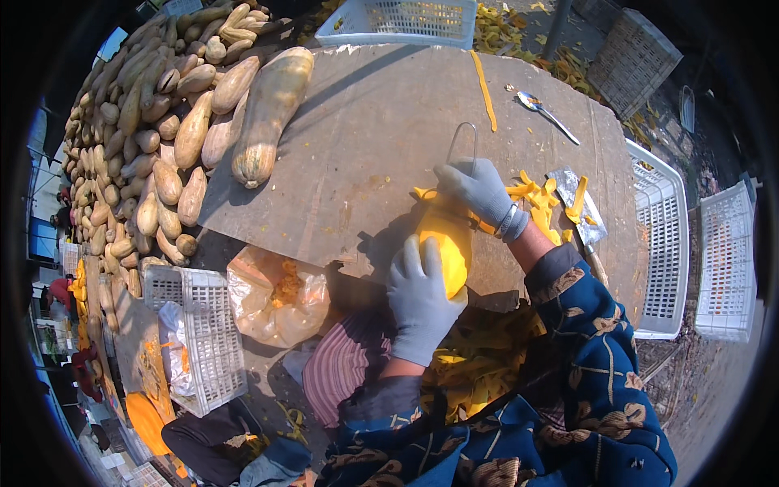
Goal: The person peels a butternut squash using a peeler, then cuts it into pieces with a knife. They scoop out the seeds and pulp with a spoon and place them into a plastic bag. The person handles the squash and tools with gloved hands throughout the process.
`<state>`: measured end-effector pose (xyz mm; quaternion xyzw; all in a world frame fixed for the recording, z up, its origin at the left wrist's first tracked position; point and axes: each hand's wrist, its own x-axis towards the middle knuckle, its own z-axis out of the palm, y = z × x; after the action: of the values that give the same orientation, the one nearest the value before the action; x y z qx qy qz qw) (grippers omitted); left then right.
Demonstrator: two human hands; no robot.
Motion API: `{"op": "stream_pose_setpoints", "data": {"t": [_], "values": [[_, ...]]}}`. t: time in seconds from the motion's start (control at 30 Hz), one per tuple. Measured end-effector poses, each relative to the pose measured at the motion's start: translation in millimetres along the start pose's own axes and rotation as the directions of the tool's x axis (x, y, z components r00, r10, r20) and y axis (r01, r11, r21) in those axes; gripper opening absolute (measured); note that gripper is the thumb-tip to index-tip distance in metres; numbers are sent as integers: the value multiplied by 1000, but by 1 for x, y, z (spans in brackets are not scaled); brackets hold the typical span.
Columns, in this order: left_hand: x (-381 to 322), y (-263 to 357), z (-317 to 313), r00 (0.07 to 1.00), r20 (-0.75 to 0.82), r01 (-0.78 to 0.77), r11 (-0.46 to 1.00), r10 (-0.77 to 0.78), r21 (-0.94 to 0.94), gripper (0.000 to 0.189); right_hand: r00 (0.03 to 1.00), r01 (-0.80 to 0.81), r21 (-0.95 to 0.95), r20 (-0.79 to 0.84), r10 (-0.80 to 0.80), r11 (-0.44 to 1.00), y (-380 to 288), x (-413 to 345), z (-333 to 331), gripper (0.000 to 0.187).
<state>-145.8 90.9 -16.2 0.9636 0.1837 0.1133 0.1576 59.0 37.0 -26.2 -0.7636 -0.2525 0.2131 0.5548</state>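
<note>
Gloved in grey, my left hand (420,298) grips the near end of a peeled yellow squash (447,243) at the table's front edge. My right hand (478,189), also gloved and slightly blurred, is over the squash's far end. It is closed around a peeling tool with a looped wire handle (462,140); the tool's blade is hidden. Yellow peel strips (538,198) lie to the right of the squash. A cleaver (578,207) with peel on its blade rests beside them, its handle towards me. One large unpeeled squash (274,115) lies at the table's left.
A spoon (548,115) lies on the wooden table (365,134). White crates (663,243) stand to the right, another crate (395,24) behind. A squash heap (146,122) fills the left. Below are a bag of orange pulp (280,304) and peel (475,365) by my lap.
</note>
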Motion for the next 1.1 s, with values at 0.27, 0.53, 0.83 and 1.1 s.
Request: {"op": "stream_pose_setpoints", "data": {"t": [0.27, 0.53, 0.83, 1.1], "values": [[3, 7, -3, 994, 73, -90, 987, 81, 134, 88, 916, -217, 359, -246, 316, 908, 46, 48, -14, 37], [4, 11, -9, 987, 161, -43, 991, 22, 129, 90, 805, -210, 426, -435, 403, 880, 80, 65, -12, 31], [-5, -3, 5, 999, 2, -32, 999, 32, 11, 90, 696, -19, 422, -645, 315, 907, 68, 43, -75, 31], [9, -16, 1, 1000, -25, -7, 991, 4, -132, 89, 894, 43, 295, -437, 95, 955, 31, -9, -36, 47]]}}
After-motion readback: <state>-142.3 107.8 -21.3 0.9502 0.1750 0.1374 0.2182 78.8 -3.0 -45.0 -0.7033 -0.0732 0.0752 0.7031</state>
